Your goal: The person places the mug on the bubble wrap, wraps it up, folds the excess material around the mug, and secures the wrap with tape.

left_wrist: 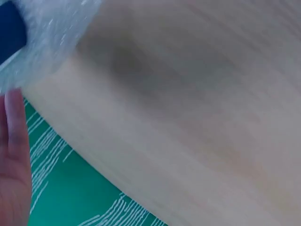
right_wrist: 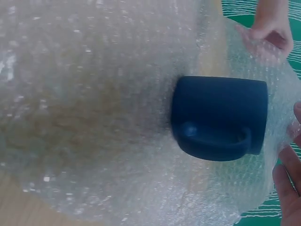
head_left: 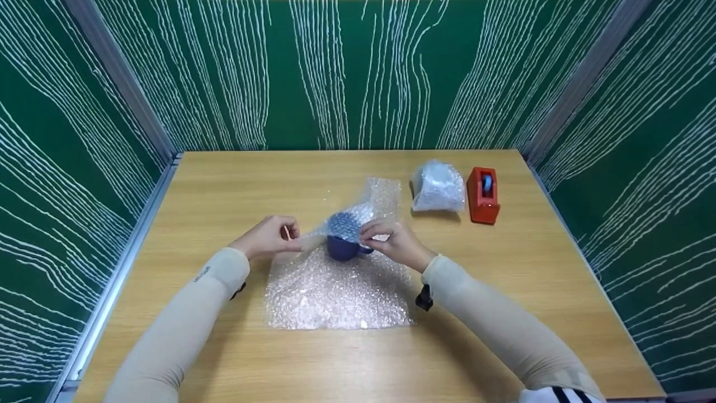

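Observation:
A dark blue mug (head_left: pixel 342 249) stands on a sheet of bubble wrap (head_left: pixel 341 296) in the head view. The sheet's far part is raised and drapes over the mug's top. My left hand (head_left: pixel 271 238) pinches this raised part to the left of the mug. Close by the mug's right side, my right hand (head_left: pixel 394 242) pinches it too. In the right wrist view the mug's handle (right_wrist: pixel 214 141) shows, with the wrap behind and around it. The left wrist view catches only the left hand's fingers (left_wrist: pixel 18 127) at the wrap's edge.
A bundle wrapped in bubble wrap (head_left: pixel 439 187) sits at the back right of the wooden table (head_left: pixel 251 179). Beside it is a red tape dispenser (head_left: pixel 483 196) with a blue roll. Green panels with white lines (head_left: pixel 358 73) enclose the table at the back and sides.

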The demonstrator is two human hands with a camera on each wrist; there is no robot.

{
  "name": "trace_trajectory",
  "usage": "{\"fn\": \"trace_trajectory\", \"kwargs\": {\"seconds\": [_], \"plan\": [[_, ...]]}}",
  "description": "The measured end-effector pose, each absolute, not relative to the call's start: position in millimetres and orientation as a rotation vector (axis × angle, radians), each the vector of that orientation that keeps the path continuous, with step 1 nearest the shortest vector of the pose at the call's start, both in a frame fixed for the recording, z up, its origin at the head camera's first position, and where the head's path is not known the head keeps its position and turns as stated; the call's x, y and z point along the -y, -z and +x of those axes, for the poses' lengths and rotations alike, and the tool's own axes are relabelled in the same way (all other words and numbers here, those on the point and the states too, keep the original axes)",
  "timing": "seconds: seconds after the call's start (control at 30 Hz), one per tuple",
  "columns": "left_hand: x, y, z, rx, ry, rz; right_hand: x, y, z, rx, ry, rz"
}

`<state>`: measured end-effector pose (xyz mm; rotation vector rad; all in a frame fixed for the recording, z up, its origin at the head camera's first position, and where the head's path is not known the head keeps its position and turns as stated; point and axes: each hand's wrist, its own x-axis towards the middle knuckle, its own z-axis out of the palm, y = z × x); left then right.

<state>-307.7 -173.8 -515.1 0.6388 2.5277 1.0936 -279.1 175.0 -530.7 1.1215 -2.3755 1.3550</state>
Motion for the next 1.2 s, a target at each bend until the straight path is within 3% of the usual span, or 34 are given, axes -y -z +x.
{"fn": "trace_trajectory", "kwargs": {"seconds": [0.4, 1.2], "plan": [[139, 485, -336, -2.414, -1.098, 0.534, -179, 548, -277, 2.392, -1.234, 1.150], [81, 476, -362, -2.343, -0.713, 0.541, -179, 554, -274, 2.421, -1.159, 1.172]]}}
